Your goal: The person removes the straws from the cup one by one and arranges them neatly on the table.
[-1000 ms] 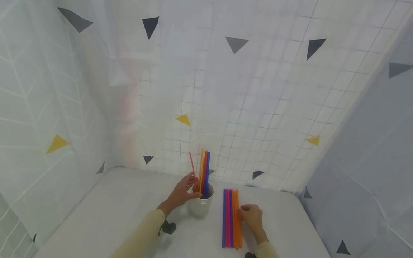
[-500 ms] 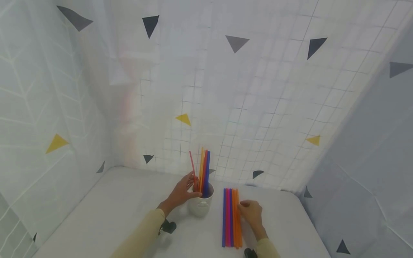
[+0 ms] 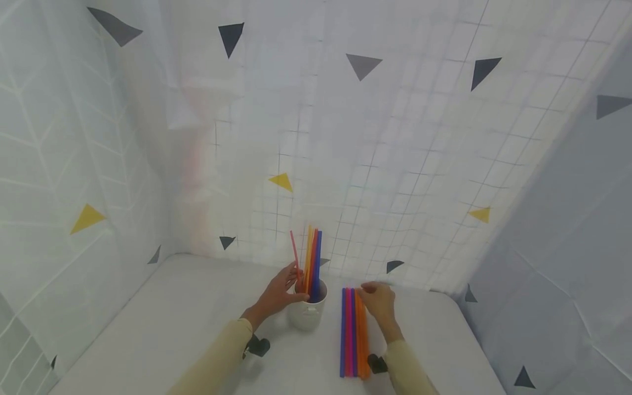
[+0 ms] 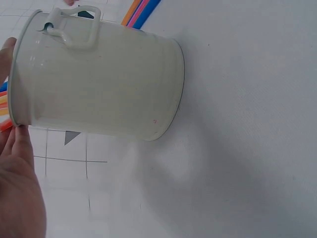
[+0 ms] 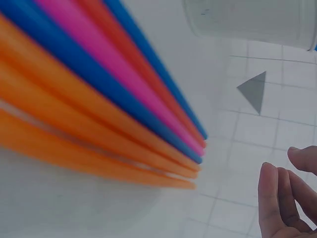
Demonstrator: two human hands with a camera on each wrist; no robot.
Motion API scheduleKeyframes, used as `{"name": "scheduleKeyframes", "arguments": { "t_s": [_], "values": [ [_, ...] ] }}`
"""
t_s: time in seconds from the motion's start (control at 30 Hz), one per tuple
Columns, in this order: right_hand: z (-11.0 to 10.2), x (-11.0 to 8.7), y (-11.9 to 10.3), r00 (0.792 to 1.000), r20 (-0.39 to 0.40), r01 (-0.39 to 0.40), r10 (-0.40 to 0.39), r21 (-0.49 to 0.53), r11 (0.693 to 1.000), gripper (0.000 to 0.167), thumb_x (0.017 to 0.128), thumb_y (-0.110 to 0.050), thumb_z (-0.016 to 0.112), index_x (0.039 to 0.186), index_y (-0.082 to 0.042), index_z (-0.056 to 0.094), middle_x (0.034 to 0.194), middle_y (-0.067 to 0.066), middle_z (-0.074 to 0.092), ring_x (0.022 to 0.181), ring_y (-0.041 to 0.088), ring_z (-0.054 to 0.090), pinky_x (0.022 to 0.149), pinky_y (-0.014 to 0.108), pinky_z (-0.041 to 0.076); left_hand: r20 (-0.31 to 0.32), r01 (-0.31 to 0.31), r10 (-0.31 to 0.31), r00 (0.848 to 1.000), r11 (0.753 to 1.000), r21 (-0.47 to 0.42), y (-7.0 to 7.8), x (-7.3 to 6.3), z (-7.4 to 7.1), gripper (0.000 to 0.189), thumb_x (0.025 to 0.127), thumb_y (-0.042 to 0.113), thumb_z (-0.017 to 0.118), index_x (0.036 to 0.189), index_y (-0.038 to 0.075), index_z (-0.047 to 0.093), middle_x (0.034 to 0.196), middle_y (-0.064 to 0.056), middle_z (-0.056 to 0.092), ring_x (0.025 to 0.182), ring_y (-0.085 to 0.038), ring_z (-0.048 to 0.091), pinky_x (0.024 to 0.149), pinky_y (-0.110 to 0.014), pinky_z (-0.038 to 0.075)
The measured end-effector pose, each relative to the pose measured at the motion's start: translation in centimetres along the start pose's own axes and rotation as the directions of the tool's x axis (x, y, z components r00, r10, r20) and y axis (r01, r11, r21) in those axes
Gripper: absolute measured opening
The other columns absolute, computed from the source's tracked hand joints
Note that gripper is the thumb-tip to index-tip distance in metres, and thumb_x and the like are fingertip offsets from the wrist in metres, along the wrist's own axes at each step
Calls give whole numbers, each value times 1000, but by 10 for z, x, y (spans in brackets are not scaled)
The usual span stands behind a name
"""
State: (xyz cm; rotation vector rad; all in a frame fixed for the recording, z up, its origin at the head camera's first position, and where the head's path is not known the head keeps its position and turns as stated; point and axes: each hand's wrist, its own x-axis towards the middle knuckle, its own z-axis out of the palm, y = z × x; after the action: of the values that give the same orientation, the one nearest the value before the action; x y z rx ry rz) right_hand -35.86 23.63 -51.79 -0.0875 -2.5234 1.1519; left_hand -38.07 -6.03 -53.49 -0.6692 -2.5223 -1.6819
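Observation:
A white cup [image 3: 301,319] with a small squared handle [image 4: 94,29] stands on the table. Several straws rise from it, among them a blue straw [image 3: 317,263] and a red straw [image 3: 294,247] leaning left. My left hand [image 3: 274,296] holds the cup's rim, thumb on the near side, fingers around the left. Right of the cup, a row of straws [image 3: 348,340] lies side by side: blue, red, pink and orange. At their far ends is my right hand [image 3: 379,302]; in the right wrist view its thumb and fingers [image 5: 270,188] stand apart, with nothing between them.
White patterned sheeting [image 3: 316,137] rises behind the table [image 3: 207,307] and along both sides. Dark devices are strapped at the left wrist [image 3: 258,345] and the right wrist [image 3: 377,363].
My right hand has moved away from me, from beside the outermost orange straws up to the row's far ends. My left hand stays at the cup's rim.

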Motion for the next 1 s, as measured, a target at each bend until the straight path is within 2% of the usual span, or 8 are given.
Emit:
{"name": "scheduleKeyframes", "arguments": {
  "t_s": [0.13, 0.23, 0.4, 0.6, 0.73, 1.0],
  "values": [
    [2, 12, -20, 1000, 4, 15, -15, 11, 1000, 26, 82, -17, 78, 101, 0, 73, 88, 11, 72, 72, 20, 69, 64, 32, 59, -2, -6, 6, 1000, 1000, -10, 0, -1, -1, 98, 80, 35, 81, 155, 14, 22, 143, -10, 48, 133, -26, 46, 104, -42, 42],
    [4, 19, -35, 999, 1, 40, -40, 33, 999, 25, 82, -17, 78, 100, -1, 74, 85, 10, 72, 69, 19, 69, 62, 31, 59, -4, 2, -2, 1000, 1000, -14, -1, 0, 0, 98, 79, 35, 82, 155, 15, 22, 143, -9, 48, 133, -24, 46, 104, -41, 42],
    [8, 23, -61, 997, 3, 74, -75, 90, 993, 21, 82, -13, 78, 98, 0, 74, 81, 10, 72, 62, 18, 69, 58, 31, 59, -1, 9, -9, 1000, 999, -33, -3, 1, 0, 99, 79, 35, 82, 155, 17, 23, 143, -8, 49, 133, -23, 46, 105, -41, 41],
    [16, 26, -87, 995, 21, 94, -96, 99, 991, 21, 82, -13, 77, 99, -1, 74, 82, 9, 72, 64, 18, 69, 63, 33, 60, -8, 7, -8, 1000, 1000, -14, -3, 1, 1, 98, 79, 37, 81, 155, 17, 23, 141, -7, 50, 133, -24, 47, 104, -43, 42],
    [24, 27, -96, 992, 32, 115, -118, 95, 989, 19, 82, -12, 78, 97, -2, 74, 82, 9, 72, 65, 17, 69, 64, 33, 59, -9, 10, -10, 1000, 1000, 5, -5, 0, 3, 97, 80, 37, 81, 155, 18, 23, 142, -7, 50, 133, -24, 47, 104, -43, 43],
    [39, 27, -105, 993, 64, 91, -96, 82, 992, 23, 83, -19, 78, 100, -4, 73, 87, 8, 73, 70, 16, 69, 68, 33, 59, -7, 30, -30, 1000, 999, -18, -4, 1, 2, 96, 80, 36, 81, 155, 20, 23, 142, -5, 50, 133, -21, 46, 105, -42, 42]
  ]
}}
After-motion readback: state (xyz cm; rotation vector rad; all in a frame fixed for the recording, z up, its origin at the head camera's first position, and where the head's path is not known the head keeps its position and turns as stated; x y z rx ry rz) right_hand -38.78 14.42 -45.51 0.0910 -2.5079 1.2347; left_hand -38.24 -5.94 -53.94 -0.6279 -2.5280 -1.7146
